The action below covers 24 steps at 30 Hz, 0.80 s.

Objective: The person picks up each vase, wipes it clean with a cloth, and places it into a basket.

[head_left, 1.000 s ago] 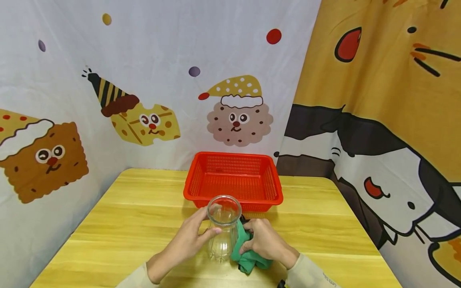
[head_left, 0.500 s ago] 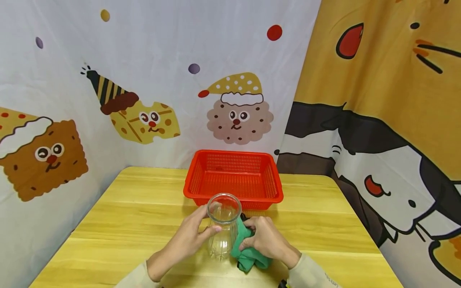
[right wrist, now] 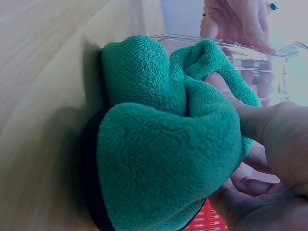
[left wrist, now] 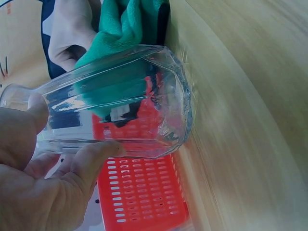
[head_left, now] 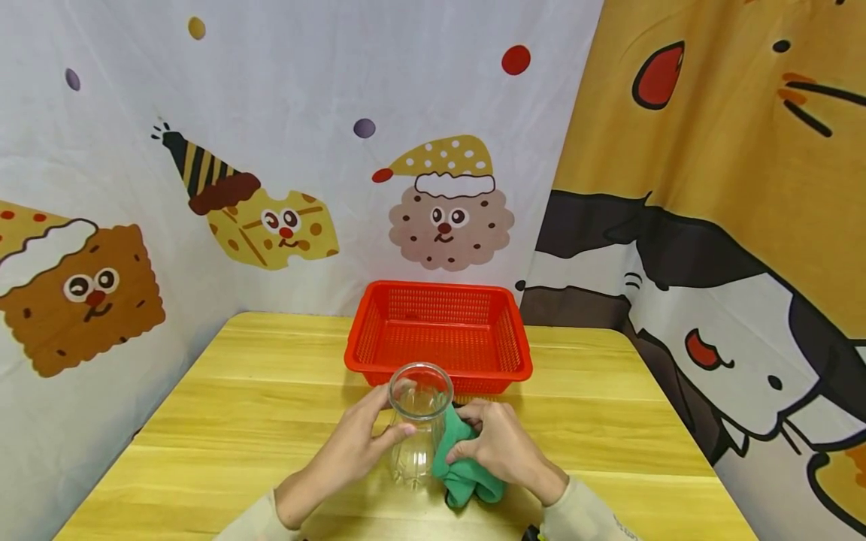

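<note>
A clear glass vase (head_left: 414, 451) with a wide rim stands upright on the table in the head view. My left hand (head_left: 358, 436) grips it from the left, thumb across the near side and fingers round the back. On the vase's right side, my right hand (head_left: 497, 443) pinches a bunched green cloth (head_left: 467, 481) with dark edging. The cloth lies against the glass, and its fluffy folds (right wrist: 163, 159) fill the right wrist view. Through the glass in the left wrist view, part of the cloth (left wrist: 115, 29) and its dark edge show.
Behind the vase sits a red plastic basket (head_left: 440, 346) with perforated walls. The wooden table (head_left: 257, 406) runs back to a cartoon-printed curtain (head_left: 304, 90). A small dark object (head_left: 531, 533) shows by the right sleeve at the bottom edge.
My right hand has shifted slightly up along the vase's side, and the green cloth has moved a little with it. The left hand and the vase stay almost where they were.
</note>
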Motion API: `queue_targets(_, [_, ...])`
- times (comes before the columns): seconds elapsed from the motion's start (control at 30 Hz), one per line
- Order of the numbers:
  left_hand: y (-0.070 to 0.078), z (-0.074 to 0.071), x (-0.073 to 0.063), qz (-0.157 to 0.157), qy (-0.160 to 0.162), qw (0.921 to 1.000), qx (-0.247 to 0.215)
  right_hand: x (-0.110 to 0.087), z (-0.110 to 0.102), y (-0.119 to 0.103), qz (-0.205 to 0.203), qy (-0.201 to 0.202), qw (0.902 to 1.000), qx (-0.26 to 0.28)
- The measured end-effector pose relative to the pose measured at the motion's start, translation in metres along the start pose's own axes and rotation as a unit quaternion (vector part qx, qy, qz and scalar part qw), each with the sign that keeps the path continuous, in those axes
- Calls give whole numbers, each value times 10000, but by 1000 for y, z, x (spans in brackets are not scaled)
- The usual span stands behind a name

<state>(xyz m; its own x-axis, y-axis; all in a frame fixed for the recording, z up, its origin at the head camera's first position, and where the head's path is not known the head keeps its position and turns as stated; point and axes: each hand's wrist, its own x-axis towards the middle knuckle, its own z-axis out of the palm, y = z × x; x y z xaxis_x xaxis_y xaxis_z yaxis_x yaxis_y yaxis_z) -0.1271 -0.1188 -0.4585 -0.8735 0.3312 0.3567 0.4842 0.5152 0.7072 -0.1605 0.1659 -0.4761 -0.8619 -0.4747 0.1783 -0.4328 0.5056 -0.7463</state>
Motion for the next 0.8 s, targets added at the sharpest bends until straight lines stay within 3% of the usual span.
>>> queue_targets(0.8, [-1, 0, 0, 108, 72, 9999, 76, 4, -9, -14, -393, 457, 9978, 286])
